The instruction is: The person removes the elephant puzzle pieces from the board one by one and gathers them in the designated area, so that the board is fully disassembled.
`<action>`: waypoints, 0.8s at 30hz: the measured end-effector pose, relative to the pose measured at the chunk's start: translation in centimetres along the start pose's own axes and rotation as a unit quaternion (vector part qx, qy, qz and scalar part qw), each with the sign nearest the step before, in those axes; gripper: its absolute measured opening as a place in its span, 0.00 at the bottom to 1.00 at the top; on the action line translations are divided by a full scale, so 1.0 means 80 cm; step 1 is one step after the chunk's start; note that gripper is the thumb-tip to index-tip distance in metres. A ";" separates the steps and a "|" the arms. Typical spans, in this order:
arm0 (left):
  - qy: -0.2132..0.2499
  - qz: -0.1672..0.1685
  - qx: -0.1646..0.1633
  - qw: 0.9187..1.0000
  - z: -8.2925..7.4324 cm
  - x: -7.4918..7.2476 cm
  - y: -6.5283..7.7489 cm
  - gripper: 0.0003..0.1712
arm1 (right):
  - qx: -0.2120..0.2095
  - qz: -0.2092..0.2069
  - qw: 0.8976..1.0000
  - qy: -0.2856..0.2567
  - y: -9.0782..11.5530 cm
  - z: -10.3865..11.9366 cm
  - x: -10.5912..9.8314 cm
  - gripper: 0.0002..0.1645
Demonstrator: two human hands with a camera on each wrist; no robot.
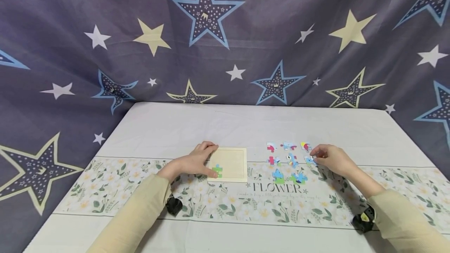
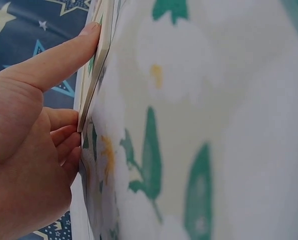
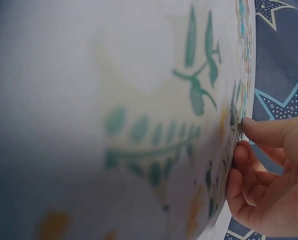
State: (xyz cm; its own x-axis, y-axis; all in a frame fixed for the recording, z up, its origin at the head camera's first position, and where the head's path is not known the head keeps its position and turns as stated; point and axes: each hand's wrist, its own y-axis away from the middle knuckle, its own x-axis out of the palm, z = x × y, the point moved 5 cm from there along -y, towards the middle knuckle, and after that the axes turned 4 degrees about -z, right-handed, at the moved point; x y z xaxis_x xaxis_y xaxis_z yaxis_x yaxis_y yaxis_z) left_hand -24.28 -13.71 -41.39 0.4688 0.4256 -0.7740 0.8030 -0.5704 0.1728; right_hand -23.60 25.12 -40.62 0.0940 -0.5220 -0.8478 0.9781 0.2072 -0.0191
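Note:
A shallow wooden puzzle tray [image 1: 232, 163] lies flat on the table, with one green-and-blue jigsaw piece in its lower left corner. My left hand [image 1: 193, 161] holds the tray's left side, its thumb [image 2: 64, 57] over the front corner and its curled fingers against the edge. Right of the tray, colourful jigsaw pieces [image 1: 291, 160] lie spread in loose rows. At their right end my right hand [image 1: 332, 158] has thumb and fingertips on a light blue jigsaw piece [image 1: 309, 160], which they partly cover. In the right wrist view, the thumb [image 3: 269, 131] and fingers pinch at table level.
A white cloth [image 1: 246, 124] with a floral band and the word FLOWER covers the table. Behind it hangs a dark star-patterned curtain [image 1: 225, 61]. Black wrist devices [image 1: 363, 220] sit under both forearms.

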 end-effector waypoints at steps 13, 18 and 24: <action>0.006 0.004 -0.006 1.000 0.000 0.000 0.000 0.56 | 0.009 -0.001 1.000 -0.021 0.000 0.005 -0.007 0.08; 0.013 0.010 -0.005 1.000 -0.001 -0.001 0.001 0.56 | -0.007 -0.020 1.000 -0.018 -0.007 0.025 -0.007 0.09; 0.014 0.016 0.004 1.000 0.002 0.000 0.001 0.58 | -0.028 -0.019 0.999 -0.027 -0.023 0.061 0.009 0.07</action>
State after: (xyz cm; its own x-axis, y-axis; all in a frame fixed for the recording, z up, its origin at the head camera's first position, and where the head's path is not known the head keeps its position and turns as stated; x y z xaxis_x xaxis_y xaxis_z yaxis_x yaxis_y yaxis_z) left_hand -24.30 -13.88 -41.50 0.5040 0.4265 -0.7510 0.7846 -0.5895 0.1918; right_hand -24.44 20.31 -38.60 0.0675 -0.5737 -0.8163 0.9694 0.2313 -0.0824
